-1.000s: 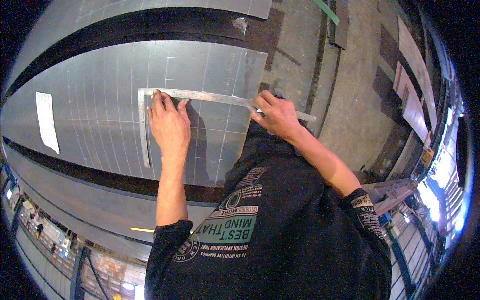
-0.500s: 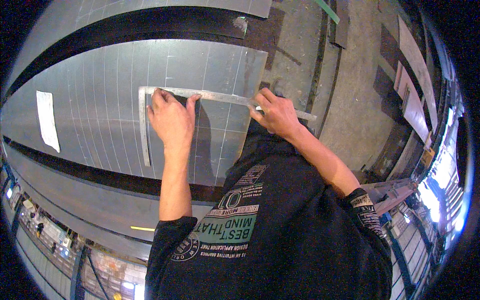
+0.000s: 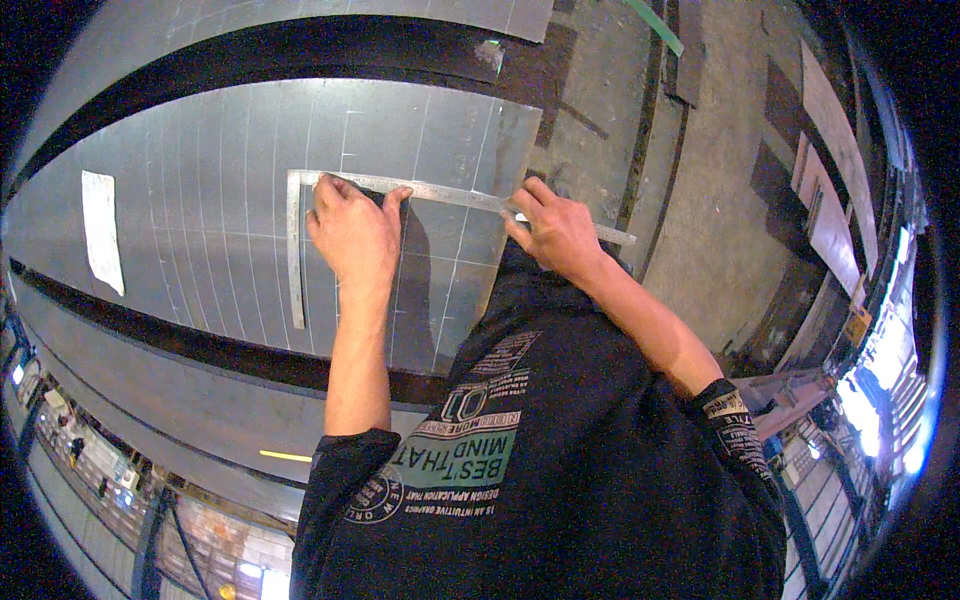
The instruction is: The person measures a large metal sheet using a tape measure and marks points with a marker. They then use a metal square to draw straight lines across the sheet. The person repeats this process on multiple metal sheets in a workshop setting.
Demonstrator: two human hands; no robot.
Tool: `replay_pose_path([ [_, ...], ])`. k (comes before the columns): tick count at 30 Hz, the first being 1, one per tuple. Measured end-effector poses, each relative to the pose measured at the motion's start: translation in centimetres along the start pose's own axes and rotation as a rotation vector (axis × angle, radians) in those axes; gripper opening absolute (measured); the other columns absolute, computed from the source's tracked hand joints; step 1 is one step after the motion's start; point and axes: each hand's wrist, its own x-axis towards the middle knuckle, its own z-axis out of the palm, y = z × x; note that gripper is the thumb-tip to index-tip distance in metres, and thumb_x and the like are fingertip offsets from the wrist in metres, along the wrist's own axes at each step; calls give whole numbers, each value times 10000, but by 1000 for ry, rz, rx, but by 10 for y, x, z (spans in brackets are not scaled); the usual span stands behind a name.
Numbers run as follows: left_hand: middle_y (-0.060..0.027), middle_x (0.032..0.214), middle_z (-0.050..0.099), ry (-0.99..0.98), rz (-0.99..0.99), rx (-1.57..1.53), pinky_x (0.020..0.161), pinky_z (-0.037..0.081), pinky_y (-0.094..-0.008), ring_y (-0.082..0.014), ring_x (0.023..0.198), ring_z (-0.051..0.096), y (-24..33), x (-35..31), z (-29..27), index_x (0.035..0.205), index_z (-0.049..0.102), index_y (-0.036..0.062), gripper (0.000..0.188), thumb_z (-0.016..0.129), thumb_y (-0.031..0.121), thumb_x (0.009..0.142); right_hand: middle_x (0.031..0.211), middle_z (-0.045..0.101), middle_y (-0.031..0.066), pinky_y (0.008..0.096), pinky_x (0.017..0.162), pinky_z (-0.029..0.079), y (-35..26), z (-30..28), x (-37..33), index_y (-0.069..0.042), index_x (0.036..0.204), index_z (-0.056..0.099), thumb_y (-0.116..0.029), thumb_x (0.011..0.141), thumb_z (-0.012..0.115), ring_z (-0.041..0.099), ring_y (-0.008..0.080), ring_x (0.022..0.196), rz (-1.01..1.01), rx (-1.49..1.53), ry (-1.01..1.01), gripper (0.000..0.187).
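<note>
A steel L-shaped carpenter's square (image 3: 450, 195) lies on a grey metal sheet (image 3: 240, 130) scribed with thin pale lines. Its short arm runs toward me on the left, and its long arm reaches past the sheet's right edge. My left hand (image 3: 355, 235) is on the long arm near the corner, fingertips and spread thumb pressing it down. At the sheet's right edge, my right hand (image 3: 560, 235) pinches a small white stick of chalk (image 3: 520, 217) against the long arm. The fingers hide most of the chalk.
A white paper (image 3: 102, 235) lies on the sheet at left. Dark gaps separate this sheet from others beyond and nearer me. Right of it, the concrete floor (image 3: 700, 200) holds metal strips and a green bar (image 3: 655, 27). Plates (image 3: 825, 220) lie farther right.
The whole view has shifted slightly, carrying the scene a little to the right. Both hands keep their places on the square, which stays put on the sheet.
</note>
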Motion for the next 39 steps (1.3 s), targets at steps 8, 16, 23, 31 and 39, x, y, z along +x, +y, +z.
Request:
replay_pose_path([
  [8, -198, 1228, 572, -39, 10, 72, 832, 523, -469, -355, 1012, 639, 2, 4, -3, 1171, 607, -115, 917, 682, 697, 753, 1099, 590, 111, 463, 607, 552, 9, 8, -1, -99, 1058, 565, -322, 867, 681, 676, 335, 764, -6, -19, -46, 316],
  [16, -195, 1166, 559, -121, -35, -2, 885, 498, -497, -337, 1131, 573, 9, 7, -14, 1046, 658, -122, 761, 756, 576, 759, 1031, 601, 133, 468, 621, 535, 5, 3, 1, -58, 981, 588, -315, 873, 682, 649, 365, 762, 0, -1, -33, 295],
  [23, -206, 1183, 583, -152, -18, 82, 779, 544, -489, -369, 945, 665, 8, 11, -11, 1029, 686, -57, 757, 733, 642, 739, 1029, 579, 158, 490, 702, 529, 3, -1, 3, -51, 1048, 576, -301, 871, 666, 633, 392, 840, 51, 40, -75, 319],
  [31, -190, 1170, 564, -125, -79, -4, 858, 495, -490, -335, 1146, 561, 11, 7, -13, 904, 761, 1, 582, 769, 558, 736, 1021, 556, 261, 499, 851, 519, 5, -26, 21, -30, 1138, 586, -103, 878, 563, 571, 464, 1066, -163, -46, -34, 272],
  [39, -180, 1182, 565, -105, -122, -74, 860, 494, -501, -334, 1164, 554, 7, 3, -16, 878, 769, 14, 505, 808, 491, 715, 1012, 602, 217, 515, 817, 495, -46, -9, 83, -30, 1053, 614, -110, 889, 587, 604, 450, 940, -116, 178, -161, 184],
])
